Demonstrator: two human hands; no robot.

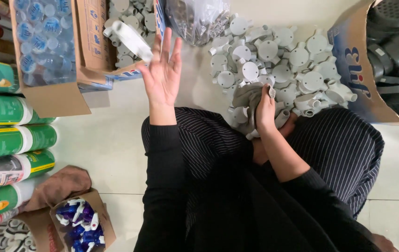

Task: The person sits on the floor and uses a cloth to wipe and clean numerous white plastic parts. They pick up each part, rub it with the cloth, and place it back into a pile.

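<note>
I sit on the floor in dark striped trousers. My left hand [163, 74] is raised with its fingers spread, empty, by the front edge of a cardboard box [94, 51]. A grey plastic fitting [131, 39] is in the air just above that hand, over the box of similar fittings. My right hand [265, 109] is closed on a grey cloth [246, 100] and a small grey fitting, at the near edge of a heap of round grey conduit boxes [283, 65] on the floor.
A box of clear bottle caps [43, 42] stands at the back left. Green spray cans [8, 140] lie along the left. A small box of blue and white spray triggers [80, 224] sits near left. A clear plastic bag [197, 18] and a box of dark pipe parts [395, 51] stand behind.
</note>
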